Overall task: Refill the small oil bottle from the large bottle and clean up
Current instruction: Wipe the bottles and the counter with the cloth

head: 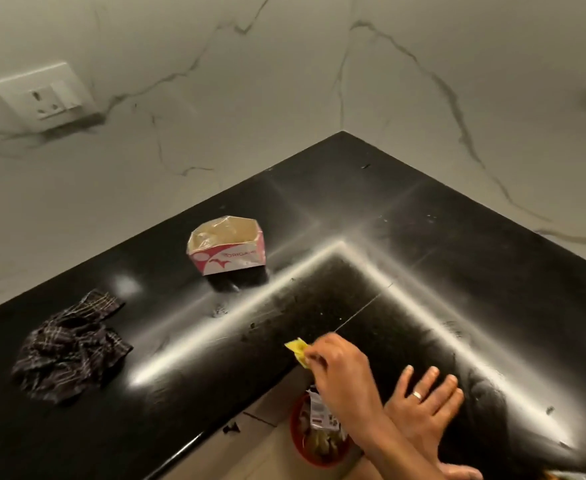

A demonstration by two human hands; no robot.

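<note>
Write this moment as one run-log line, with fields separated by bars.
phase: cleanup | right hand: pinches yellow scrap near countertop edge | left hand: flat on countertop | red bin: on floor below

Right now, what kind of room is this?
Probably a kitchen: a black stone countertop runs into a corner below marble-look walls, with a wall socket and a red bin of wrappers on the floor.

Crossed arms: right hand (342,370) pinches a yellow scrap (298,349) over the red bin (296,441); left hand (423,400) flat on the desk (423,254).
</note>
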